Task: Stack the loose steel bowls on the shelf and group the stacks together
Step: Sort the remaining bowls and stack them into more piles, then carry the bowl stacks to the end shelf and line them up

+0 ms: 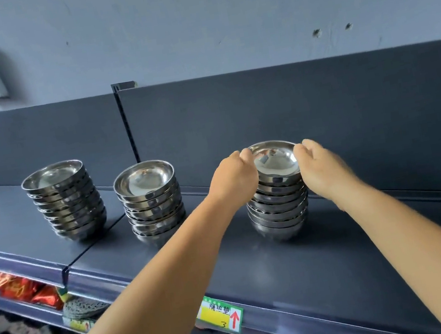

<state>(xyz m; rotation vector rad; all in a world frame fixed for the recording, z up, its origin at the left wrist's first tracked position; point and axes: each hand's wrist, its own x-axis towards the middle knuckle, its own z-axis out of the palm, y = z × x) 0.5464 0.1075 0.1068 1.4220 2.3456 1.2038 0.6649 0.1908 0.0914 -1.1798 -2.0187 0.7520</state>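
While three bowl stacks stand on the shelf, left hand and right hand pinch the top bowl of the right stack, fingers curled on its rim.

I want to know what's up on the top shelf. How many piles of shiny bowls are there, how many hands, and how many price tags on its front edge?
Stacks of steel bowls: 3 (left stack, middle stack, right stack)
Hands: 2 (left hand, right hand)
Price tags: 1 (green and yellow tag)
Total: 6
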